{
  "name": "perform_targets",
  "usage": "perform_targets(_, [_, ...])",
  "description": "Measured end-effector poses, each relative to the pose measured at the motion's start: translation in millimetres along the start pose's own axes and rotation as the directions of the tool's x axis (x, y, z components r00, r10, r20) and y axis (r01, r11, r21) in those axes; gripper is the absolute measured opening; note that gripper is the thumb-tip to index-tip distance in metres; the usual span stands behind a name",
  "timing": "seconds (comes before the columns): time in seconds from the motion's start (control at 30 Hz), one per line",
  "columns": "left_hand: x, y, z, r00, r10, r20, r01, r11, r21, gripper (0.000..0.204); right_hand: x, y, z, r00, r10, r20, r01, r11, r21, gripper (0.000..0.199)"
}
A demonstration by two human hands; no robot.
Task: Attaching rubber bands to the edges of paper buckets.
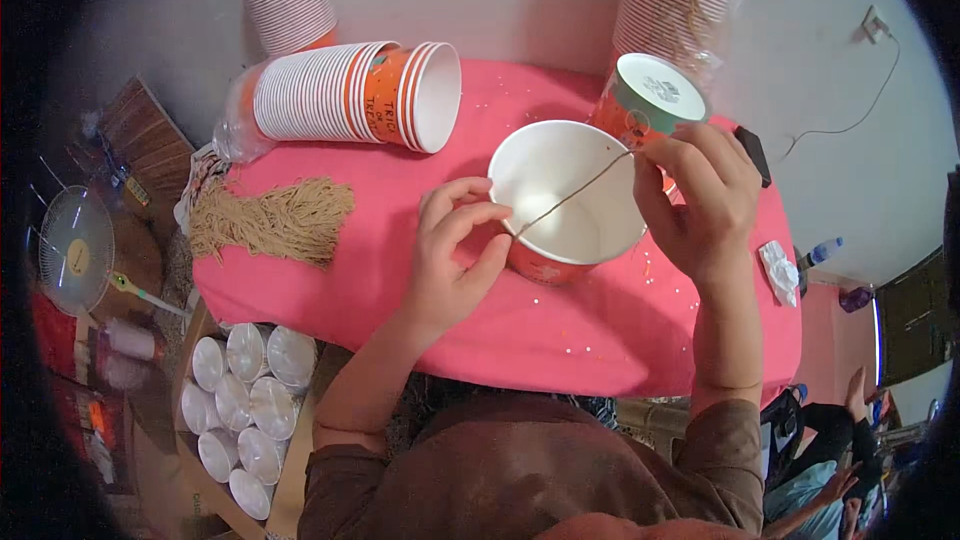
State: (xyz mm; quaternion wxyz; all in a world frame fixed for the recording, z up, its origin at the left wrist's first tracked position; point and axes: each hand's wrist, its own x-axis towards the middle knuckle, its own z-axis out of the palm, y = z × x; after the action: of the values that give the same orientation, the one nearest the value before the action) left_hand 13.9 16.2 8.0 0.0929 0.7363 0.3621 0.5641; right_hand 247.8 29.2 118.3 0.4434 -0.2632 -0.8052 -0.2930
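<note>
A paper bucket (590, 230), white inside and orange-red outside, stands open end up on the pink-covered table. My left hand (455, 250) is at its left rim, thumb and fingers closing on the edge. A thin brown string (575, 192) runs taut across the bucket's mouth, from the rim beside my left thumb up to my right hand (705, 185). There my right fingers pinch its upper end above the right rim. Whether the string passes through the bucket's wall is hidden. Just behind, an upside-down bucket (660, 85) shows its pale base.
A nested stack of paper buckets (340, 95) lies at the back left; taller stacks rise behind. Left lies a bundle of brown strings (275, 220). Crumpled tissue (778, 273) is at the right edge. A carton (300, 380) holding several clear-topped cups stands below left. Someone sits at lower right.
</note>
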Motion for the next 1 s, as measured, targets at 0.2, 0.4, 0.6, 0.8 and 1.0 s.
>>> perform_targets(0.2, [-22.9, 28.6, 11.6, 0.985, 0.173, 0.029, -0.172, 0.985, -0.013, 0.029, -12.3, -9.6, 3.2, 0.978, 0.205, 0.040, -0.208, 0.966, 0.155, 0.018])
perform_targets(0.4, [-5.5, 12.7, 15.3, 0.983, -0.020, 0.185, 0.024, 1.000, -0.016, 0.028, -16.2, -20.9, 0.0, 0.782, 0.574, 0.243, -0.537, 0.423, 0.729, 0.012])
perform_targets(0.6, [39.8, -60.1, -10.2, 0.942, -0.333, -0.037, 0.332, 0.943, -0.031, 0.020, -11.9, -11.9, -17.4, 0.686, 0.356, 0.634, -0.634, -0.134, 0.761, 0.011])
perform_targets(0.8, [34.6, -38.9, -19.5, 0.977, -0.175, -0.123, 0.137, 0.953, -0.269, 0.016, -18.5, -16.1, -2.5, 0.715, 0.305, 0.629, -0.561, -0.286, 0.777, 0.010])
perform_targets(1.0, [4.1, 67.3, 5.4, 0.767, -0.441, 0.466, 0.622, 0.330, -0.711, 0.020, -20.5, -30.4, 14.5, 0.747, 0.273, 0.606, -0.516, -0.338, 0.787, 0.009])
